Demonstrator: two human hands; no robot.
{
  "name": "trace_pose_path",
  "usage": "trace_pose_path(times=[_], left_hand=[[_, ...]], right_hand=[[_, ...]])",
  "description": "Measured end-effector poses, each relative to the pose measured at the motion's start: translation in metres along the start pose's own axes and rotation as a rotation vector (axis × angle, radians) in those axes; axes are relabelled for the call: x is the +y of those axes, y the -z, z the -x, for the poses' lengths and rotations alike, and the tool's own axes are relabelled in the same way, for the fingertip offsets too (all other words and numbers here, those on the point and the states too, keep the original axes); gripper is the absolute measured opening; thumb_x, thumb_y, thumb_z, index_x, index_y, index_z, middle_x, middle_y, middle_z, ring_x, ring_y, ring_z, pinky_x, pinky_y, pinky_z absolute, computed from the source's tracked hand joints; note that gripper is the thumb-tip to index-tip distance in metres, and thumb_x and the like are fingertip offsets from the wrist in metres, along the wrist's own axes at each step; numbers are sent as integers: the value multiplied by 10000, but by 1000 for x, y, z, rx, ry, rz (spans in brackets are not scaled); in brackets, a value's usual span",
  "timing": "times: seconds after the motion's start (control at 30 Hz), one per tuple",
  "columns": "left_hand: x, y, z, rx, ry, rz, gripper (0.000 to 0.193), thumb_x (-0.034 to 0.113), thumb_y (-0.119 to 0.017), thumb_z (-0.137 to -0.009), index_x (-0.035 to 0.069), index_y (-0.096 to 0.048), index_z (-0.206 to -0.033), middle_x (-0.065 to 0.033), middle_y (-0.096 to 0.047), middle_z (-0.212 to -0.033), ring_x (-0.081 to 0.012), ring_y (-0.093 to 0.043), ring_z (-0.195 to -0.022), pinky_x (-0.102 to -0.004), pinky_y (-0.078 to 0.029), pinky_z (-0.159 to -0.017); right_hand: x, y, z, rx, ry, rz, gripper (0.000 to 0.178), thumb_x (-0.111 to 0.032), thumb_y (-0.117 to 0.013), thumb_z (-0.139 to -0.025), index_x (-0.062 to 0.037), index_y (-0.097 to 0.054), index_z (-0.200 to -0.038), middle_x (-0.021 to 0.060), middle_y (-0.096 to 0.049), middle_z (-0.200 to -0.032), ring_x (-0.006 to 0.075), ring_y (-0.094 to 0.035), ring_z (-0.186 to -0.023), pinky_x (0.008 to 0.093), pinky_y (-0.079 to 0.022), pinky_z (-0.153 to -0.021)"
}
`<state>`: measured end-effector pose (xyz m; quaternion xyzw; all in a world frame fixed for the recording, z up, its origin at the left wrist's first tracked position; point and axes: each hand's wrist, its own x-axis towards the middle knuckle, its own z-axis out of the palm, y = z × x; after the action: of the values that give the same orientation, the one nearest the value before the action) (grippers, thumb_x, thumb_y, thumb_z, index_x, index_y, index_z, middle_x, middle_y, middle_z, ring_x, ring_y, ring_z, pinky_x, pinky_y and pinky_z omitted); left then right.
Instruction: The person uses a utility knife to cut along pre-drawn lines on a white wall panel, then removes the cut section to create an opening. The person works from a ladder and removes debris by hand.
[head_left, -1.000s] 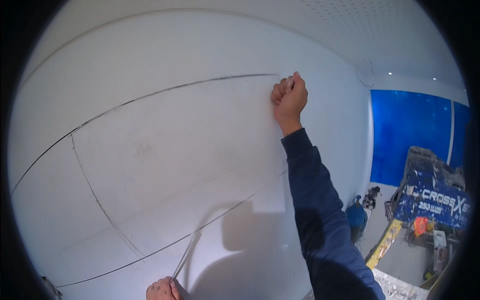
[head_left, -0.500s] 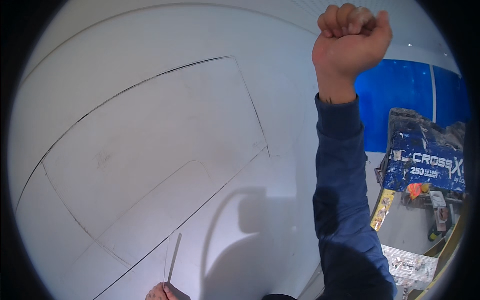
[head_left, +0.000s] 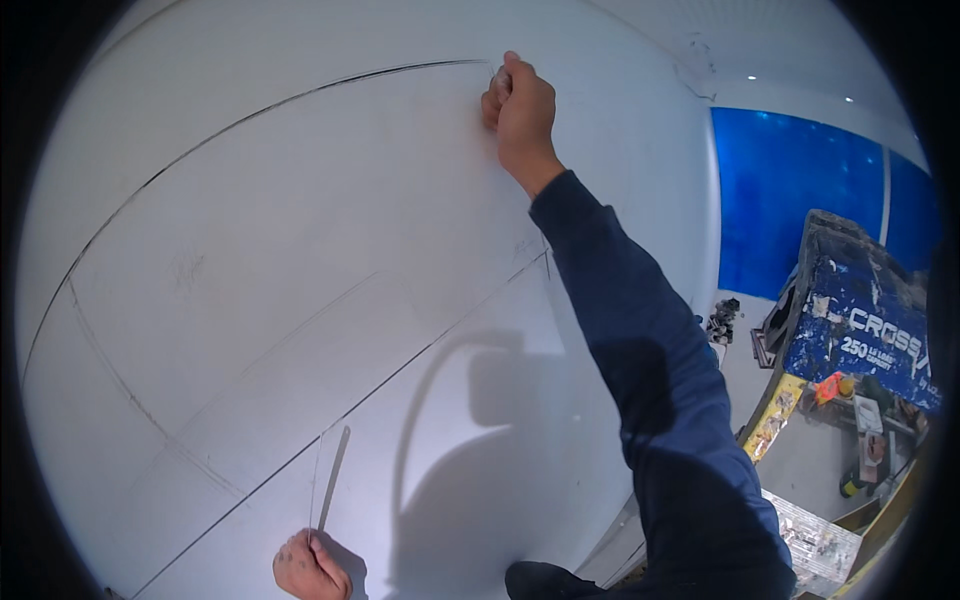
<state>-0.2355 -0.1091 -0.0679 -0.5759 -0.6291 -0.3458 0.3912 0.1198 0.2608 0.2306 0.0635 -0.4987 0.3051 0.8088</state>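
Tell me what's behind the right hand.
White wall shows around the right hand, and the upper dark line runs almost up to it. The patch directly behind the hand is covered, so I can't tell whether any marks are there.

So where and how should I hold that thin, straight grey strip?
Probably pinch the thin grey strip low down, coming from below, where the bare left hand holds it: it's slender and points upward, leaving its upper part uncovered.

Blue panel at right, small ceiling lights above, paint-spattered blue ladder top, orange item nearby
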Motion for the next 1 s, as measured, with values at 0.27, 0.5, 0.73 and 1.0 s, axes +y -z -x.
trace_pose_path(times=[0.27, 0.5, 0.73, 1.0], left_hand=[[7, 14, -5, -94, 24, 70, 186, 111, -544, -1010, 2, -692, -1039, -197, -709, -897, -439, -653, -822, -501, -489, -751], [22, 22, -24, -352, 581, 25, 198, 147, -610, -1018, 12, -720, -1112, -150, -765, -945, -361, -711, -787, -438, -555, -731], [-4, 17, -7, -11, -136, 87, 145, 61, -647, -927, 13, -728, -1037, -197, -739, -945, -417, -698, -795, -445, -549, -723], [-16, 28, -3, -106, -37, -18, 169, 129, -682, -908, 77, -624, -1058, -114, -690, -887, -326, -696, -774, -457, -543, -708]], right_hand=[[-125, -150, 161, -1193, -124, 1121, 366, -279, -578, -948, 34, -760, -890, 258, -770, -945, 392, -771, -862, 484, -609, -783], [-220, -215, 232, -1773, -204, 803, 276, -256, -641, -948, -14, -763, -899, 184, -772, -886, 327, -767, -778, 446, -605, -733], [-229, -227, 259, -1839, -201, 644, 269, -273, -657, -958, -24, -749, -914, 162, -760, -885, 320, -755, -777, 437, -595, -736], [-233, -228, 285, -1863, -244, 631, 267, -293, -676, -968, -35, -734, -931, 137, -746, -884, 312, -741, -777, 427, -584, -740]])
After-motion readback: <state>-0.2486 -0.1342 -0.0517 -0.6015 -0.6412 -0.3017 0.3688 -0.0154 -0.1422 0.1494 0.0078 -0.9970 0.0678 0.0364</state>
